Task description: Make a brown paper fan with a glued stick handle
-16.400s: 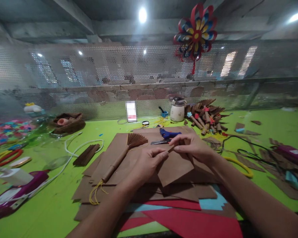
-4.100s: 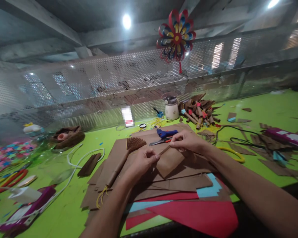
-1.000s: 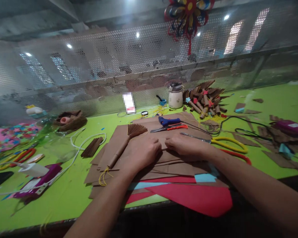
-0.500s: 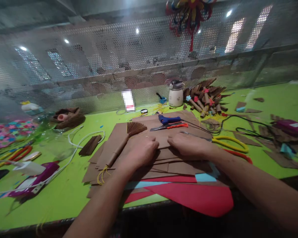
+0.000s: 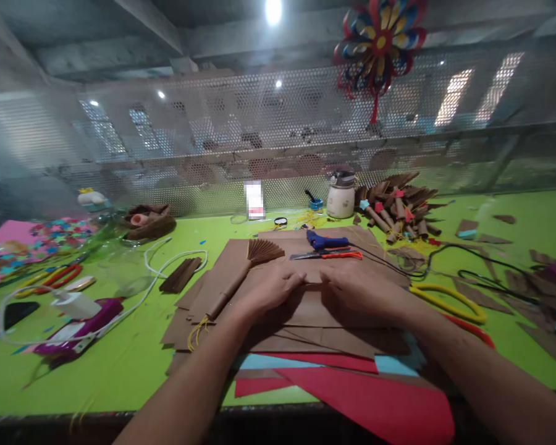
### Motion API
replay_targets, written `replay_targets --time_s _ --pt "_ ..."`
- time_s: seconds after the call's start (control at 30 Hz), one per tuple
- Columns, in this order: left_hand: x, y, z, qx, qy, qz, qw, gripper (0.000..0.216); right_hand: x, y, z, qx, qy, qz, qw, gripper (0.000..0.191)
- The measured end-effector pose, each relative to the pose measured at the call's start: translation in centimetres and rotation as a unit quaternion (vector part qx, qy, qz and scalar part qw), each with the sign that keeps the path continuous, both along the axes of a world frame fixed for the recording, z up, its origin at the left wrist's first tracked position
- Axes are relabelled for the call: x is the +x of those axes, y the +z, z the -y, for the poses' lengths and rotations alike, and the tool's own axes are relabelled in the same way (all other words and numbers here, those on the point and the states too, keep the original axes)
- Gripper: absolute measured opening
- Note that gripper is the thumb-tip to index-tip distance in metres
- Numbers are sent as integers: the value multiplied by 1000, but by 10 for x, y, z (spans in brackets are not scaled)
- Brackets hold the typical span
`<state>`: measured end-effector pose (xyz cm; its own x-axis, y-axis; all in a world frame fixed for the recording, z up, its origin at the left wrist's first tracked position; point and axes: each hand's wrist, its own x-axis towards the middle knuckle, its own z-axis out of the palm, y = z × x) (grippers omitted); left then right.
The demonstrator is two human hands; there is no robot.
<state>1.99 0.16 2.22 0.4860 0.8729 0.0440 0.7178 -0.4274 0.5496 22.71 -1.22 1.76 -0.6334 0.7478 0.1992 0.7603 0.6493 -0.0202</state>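
Both hands work at a sheet of brown paper on top of a paper stack. Its far edge runs between my left hand, with fingers curled and pinched on it, and my right hand, closed on it a short gap away. The fingertips' undersides are hidden. A brown paper broom-like piece, with a pleated fan head and yellow thread at its end, lies left of my left hand. Beyond the hands lie a blue glue gun and a red-handled craft knife.
Yellow-and-red-handled scissors lie by my right forearm. Red paper hangs over the table's front edge. Finished brown pieces are heaped beside a white bottle. A purple power strip with a white cable is at left.
The view has tilted up and shifted left, so the table sits lower and farther right. Both hands stay close together at the paper's edge, their fingers slightly shifted.
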Motion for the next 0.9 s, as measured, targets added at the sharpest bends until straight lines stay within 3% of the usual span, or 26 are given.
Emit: replay_targets --time_s 0.1,0.17,0.3,0.53,0.7,0.9 --pt "-1 -7 -1 -71 32 50 996 41 1 4 -1 3 3 -19 1000 15" --pt "-1 -11 0 -97 19 89 991 43 3 5 -4 1 4 -37 999 16" --pt "0 -13 1 -113 -34 137 984 45 5 3 -11 -7 12 -75 997 15" --pt "0 -13 -3 -113 6 126 986 40 8 3 -18 -38 38 -185 981 14" --pt "2 -10 -1 -109 10 123 986 40 16 8 -26 -165 0 -272 948 35" --pt "2 -11 -1 -30 -2 78 997 36 21 14 -29 -253 10 -278 927 36"
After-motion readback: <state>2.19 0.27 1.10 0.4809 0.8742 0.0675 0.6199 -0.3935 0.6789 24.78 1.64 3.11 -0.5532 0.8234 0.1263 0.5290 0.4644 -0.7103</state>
